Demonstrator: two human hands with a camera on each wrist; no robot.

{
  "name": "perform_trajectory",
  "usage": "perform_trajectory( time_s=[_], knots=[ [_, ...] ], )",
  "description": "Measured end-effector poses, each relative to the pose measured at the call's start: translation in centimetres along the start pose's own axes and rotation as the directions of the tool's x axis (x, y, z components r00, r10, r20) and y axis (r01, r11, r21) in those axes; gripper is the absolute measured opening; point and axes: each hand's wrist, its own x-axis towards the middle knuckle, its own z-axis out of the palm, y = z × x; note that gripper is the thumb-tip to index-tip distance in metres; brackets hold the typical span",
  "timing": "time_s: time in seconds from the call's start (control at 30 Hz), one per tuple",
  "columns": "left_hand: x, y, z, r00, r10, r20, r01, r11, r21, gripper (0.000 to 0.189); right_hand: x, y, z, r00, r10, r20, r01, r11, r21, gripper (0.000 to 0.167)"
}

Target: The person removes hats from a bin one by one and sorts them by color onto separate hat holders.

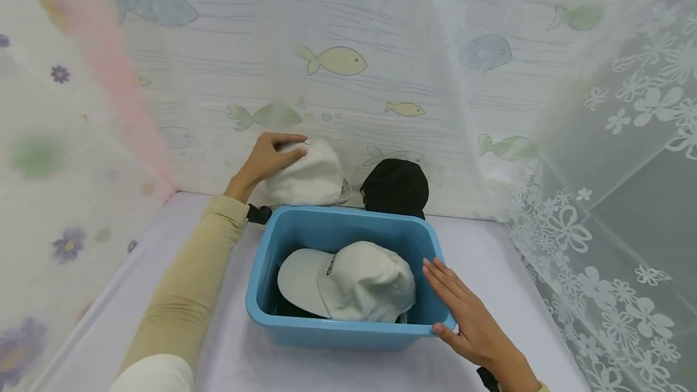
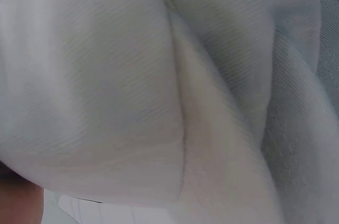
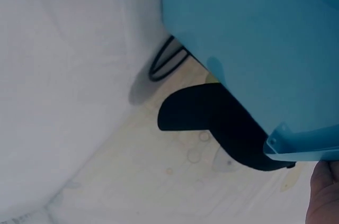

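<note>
Fish-print curtain (image 1: 337,62) fills the upper half of the head view, hanging behind a white-covered worktop (image 1: 474,271). At upper centre, the left hand (image 1: 265,156) has thumb and fingers pinching the crown of a white cap (image 1: 313,177), which stands between that curtain and the far rim of a blue bin (image 1: 337,339). At lower right, the right hand (image 1: 471,319) lies along the bin's right rim, its fingers straight and nearly together, thumb apart at the near corner.

Folds in the left wrist view suggest soft cloth — light, hard to break, likely to sag in a pinch. Its crown looks a fair place to hold; the bill, probably stiffer, I cannot make out there.

Just right of the white cap sits a black cap (image 1: 396,189), close enough to be nudged. The bin's far rim is the nearest hard edge. Inside the bin, 1 pale cap (image 1: 370,283) lies bill to the left, below the rim, with more room along the far wall — and above the bin — than at the near side.
</note>
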Motion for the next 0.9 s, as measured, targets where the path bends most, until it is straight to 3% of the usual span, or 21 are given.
perform_trajectory(
  time_s=[0.47, 0.77, 0.9],
  knots=[
    [-0.3, -0.9, 0.3, 0.999, -0.036, -0.02, 0.035, 0.999, -0.01, 0.036, 0.0, -0.3, -0.1, 1.0, 0.001, -0.017, 0.0, 1.0, 0.009, 0.076],
    [-0.7, -0.5, -0.4, 1.0, 0.024, 0.019, -0.024, 0.999, -0.029, 0.046, -0.1, -0.4, -0.1, 0.997, 0.073, 0.03, -0.073, 0.997, 0.008, 0.073],
    [-1.0, 0.0, -1.0, 0.999, 0.032, 0.003, -0.032, 0.999, -0.001, 0.052, -0.1, -0.5, -0.3, 0.995, 0.09, 0.049, -0.091, 0.996, 0.016, 0.073]
  ],
)
